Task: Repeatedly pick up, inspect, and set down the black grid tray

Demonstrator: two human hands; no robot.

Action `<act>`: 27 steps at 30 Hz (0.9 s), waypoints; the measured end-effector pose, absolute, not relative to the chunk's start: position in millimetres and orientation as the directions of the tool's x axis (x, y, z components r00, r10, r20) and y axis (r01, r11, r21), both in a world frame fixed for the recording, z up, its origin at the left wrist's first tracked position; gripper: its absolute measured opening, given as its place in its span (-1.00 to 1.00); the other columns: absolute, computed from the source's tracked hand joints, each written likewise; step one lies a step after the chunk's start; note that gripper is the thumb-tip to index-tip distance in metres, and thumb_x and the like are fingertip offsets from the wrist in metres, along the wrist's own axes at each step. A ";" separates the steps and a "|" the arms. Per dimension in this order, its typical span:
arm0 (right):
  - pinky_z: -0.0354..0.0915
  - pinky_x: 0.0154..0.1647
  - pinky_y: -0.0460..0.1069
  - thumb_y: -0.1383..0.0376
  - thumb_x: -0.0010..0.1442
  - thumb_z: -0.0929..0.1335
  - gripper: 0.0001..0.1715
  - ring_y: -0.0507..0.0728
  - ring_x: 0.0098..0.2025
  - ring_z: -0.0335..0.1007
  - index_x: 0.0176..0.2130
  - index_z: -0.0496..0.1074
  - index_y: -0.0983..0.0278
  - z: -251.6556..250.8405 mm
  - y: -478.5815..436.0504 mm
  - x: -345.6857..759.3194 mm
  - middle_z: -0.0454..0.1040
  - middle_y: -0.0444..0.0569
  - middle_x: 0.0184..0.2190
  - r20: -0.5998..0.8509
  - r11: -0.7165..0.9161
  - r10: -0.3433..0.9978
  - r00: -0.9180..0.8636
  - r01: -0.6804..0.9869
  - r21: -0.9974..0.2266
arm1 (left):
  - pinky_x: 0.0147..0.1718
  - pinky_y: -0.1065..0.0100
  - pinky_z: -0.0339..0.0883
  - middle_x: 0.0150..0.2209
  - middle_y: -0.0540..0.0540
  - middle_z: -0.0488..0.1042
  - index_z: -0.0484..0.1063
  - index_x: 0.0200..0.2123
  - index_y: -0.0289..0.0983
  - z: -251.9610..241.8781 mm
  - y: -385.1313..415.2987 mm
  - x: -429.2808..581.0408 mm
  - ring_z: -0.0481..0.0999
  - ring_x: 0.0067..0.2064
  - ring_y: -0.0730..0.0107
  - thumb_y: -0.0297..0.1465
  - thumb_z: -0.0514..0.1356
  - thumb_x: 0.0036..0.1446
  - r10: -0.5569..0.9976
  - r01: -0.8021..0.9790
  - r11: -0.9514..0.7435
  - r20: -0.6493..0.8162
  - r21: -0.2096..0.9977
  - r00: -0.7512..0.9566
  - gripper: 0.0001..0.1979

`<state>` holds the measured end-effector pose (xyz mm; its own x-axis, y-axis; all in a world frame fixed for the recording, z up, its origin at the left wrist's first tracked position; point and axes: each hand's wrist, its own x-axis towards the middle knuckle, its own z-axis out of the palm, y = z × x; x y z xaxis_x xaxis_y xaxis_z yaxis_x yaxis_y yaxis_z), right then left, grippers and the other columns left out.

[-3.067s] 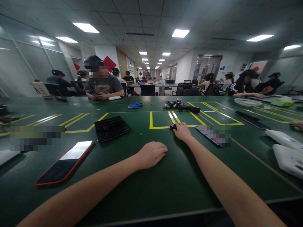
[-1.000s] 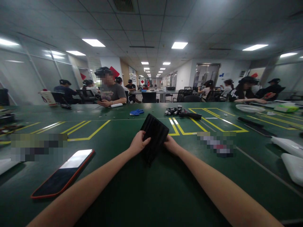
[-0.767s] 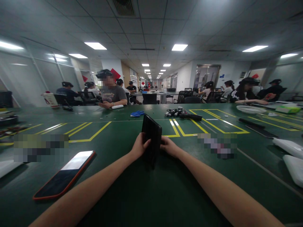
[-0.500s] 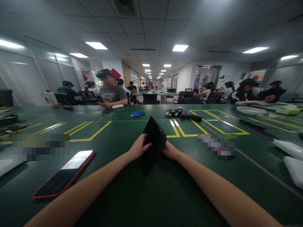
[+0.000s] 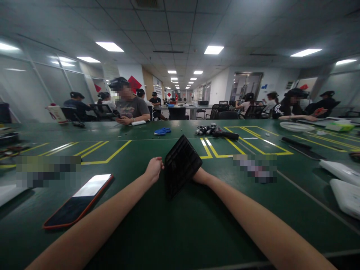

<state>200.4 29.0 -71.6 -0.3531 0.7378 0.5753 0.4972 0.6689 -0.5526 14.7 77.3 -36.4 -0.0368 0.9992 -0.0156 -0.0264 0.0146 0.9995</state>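
Note:
A flat black rectangular panel (image 5: 181,165), its near face marked with a grid of ribs or sections, is held tilted above the green table. My right hand (image 5: 201,176) grips it from behind at the right edge, its fingers hidden by the panel. Just off the panel's left edge is my left hand (image 5: 154,170), with curled fingers; whatever may be inside them is hidden. To the left of my left forearm lies a phone (image 5: 80,202) in an orange-red case.
A blue glove (image 5: 162,131) and a bundle of black cables (image 5: 208,129) lie farther back on the green table (image 5: 135,221). White devices (image 5: 344,195) rest at the right. Across the table sits a person (image 5: 128,103); others sit beyond. Yellow tape lines mark the surface.
My left hand has come off the panel and moved left, its fingers curling. The panel has turned so more of its gridded face shows; my right hand still holds it.

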 end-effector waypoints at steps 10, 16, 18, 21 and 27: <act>-0.01 0.27 0.19 0.34 0.17 0.29 -0.48 0.19 0.20 0.14 0.13 0.27 0.20 -75.5 30.5 200.5 0.28 0.00 0.16 0.606 0.701 0.707 -0.365 0.476 -0.531 | -0.75 0.58 -0.25 -0.71 0.18 0.09 0.30 -0.51 -0.32 -32.8 55.1 7.2 -0.01 -0.74 0.71 -0.23 0.24 -0.04 0.967 -0.025 0.031 -0.023 0.999 0.255 -0.73; 0.02 0.26 0.16 0.31 0.18 0.29 -0.51 0.18 0.19 0.16 0.12 0.29 0.21 -69.2 26.8 198.8 0.28 0.00 0.16 0.585 0.699 0.713 -0.387 0.461 -0.547 | -0.72 0.53 -0.02 -0.52 0.01 0.40 0.35 -0.27 -0.34 -24.7 45.9 7.9 0.21 -0.67 0.64 -0.45 0.16 -0.02 0.949 -0.077 0.012 0.013 0.997 0.315 -0.81; 0.04 0.25 0.15 0.30 0.20 0.27 -0.51 0.16 0.17 0.20 0.14 0.27 0.18 -67.0 25.4 198.1 0.28 -0.01 0.16 0.574 0.690 0.723 -0.384 0.446 -0.570 | -0.72 0.52 0.01 -0.49 0.00 0.43 0.32 -0.29 -0.31 -26.4 43.4 7.9 0.22 -0.68 0.64 -0.42 0.16 -0.01 0.962 -0.034 -0.037 0.045 0.999 0.270 -0.84; 0.07 0.23 0.18 0.31 0.18 0.29 -0.52 0.19 0.15 0.22 0.11 0.31 0.20 -67.4 26.0 198.8 0.32 0.02 0.13 0.572 0.680 0.732 -0.370 0.454 -0.576 | -0.71 0.53 0.01 -0.52 0.03 0.40 0.32 -0.36 -0.30 -30.5 42.7 7.5 0.21 -0.65 0.63 -0.38 0.20 -0.06 0.971 0.009 -0.076 0.072 0.997 0.228 -0.84; 0.06 0.24 0.21 0.32 0.15 0.31 -0.56 0.22 0.15 0.22 0.05 0.37 0.21 -73.4 30.2 201.8 0.36 0.04 0.09 0.571 0.667 0.741 -0.353 0.489 -0.562 | -0.67 0.52 -0.01 -0.62 0.09 0.22 0.45 -0.41 -0.34 -35.3 46.9 6.6 0.17 -0.60 0.61 -0.37 0.29 -0.20 0.973 -0.050 -0.052 0.062 0.997 0.223 -0.78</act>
